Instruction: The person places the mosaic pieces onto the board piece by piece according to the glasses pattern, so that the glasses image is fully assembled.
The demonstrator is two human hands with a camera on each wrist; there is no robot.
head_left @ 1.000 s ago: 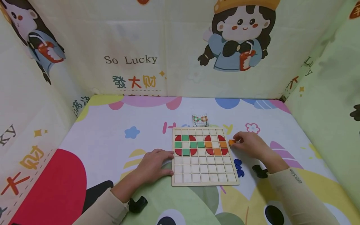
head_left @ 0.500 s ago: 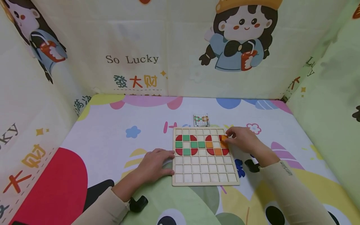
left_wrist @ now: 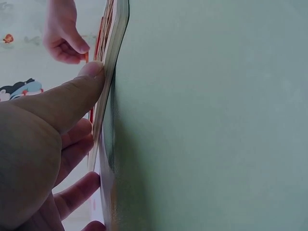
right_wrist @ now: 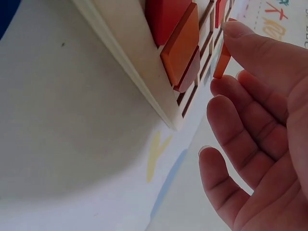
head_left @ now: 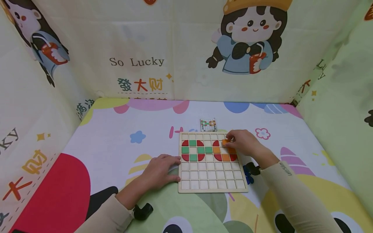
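Observation:
A wooden grid board (head_left: 212, 176) lies on the table, with red quarter-round tiles, green square tiles (head_left: 208, 149) and orange square tiles (head_left: 225, 157) set in its upper rows. My right hand (head_left: 246, 142) pinches an orange square tile (head_left: 224, 142) between thumb and fingers, over a cell in the board's second row on the right. The right wrist view shows that orange tile (right_wrist: 222, 61) tilted on edge, its remaining fingers loosely bent. Resting against the board's left edge, my left hand (head_left: 160, 171) has its thumb (left_wrist: 79, 89) on the rim and its fingers extended.
Just behind the board is a small pattern card (head_left: 208, 125) with a matching coloured design. A printed cloth (head_left: 110, 129) covers the table, and printed curtains (head_left: 186, 48) stand at the back and sides. The board's lower rows hold no tiles.
My right hand has moved left with the orange tile, from beside the board's right edge to over the second row. The left hand keeps its place at the board's left edge.

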